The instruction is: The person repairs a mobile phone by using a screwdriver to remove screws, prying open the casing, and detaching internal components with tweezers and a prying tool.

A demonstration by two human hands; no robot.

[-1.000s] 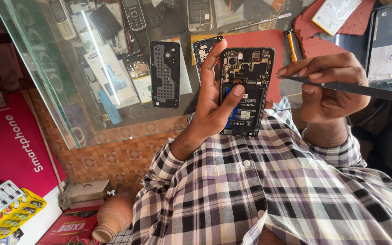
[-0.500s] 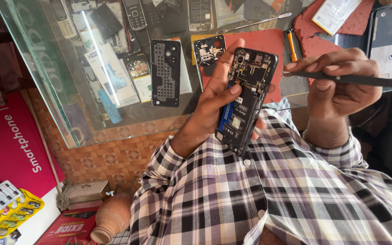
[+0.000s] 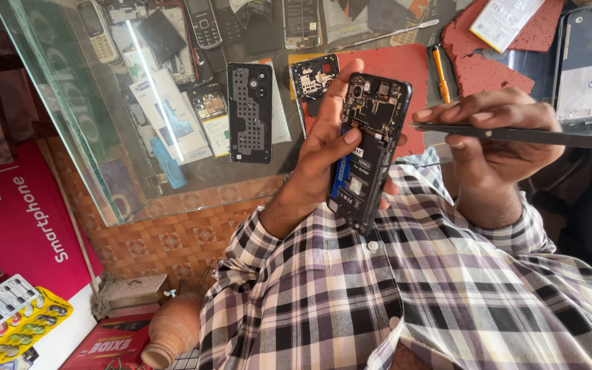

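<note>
Left hand point(image 3: 327, 154) grip clamped on black back-off smartphone w/ exposed board & battery point(image 3: 368, 147): light, stiff, fragile inside, so hold by edges; right hand point(image 3: 491, 133) pinches thin dark metal pry tool point(image 3: 515, 135) at 3 o'clock.

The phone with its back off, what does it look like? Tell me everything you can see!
The opened phone is a dark slab with no back cover, so its insides show: small metal and circuit parts at the top, a black battery with a blue and white label below. It is held up, slightly tilted, above the glass counter. The left hand grips it, thumb lying across the battery. The right hand holds a slim dark tool whose tip meets the phone's upper edge.
</note>
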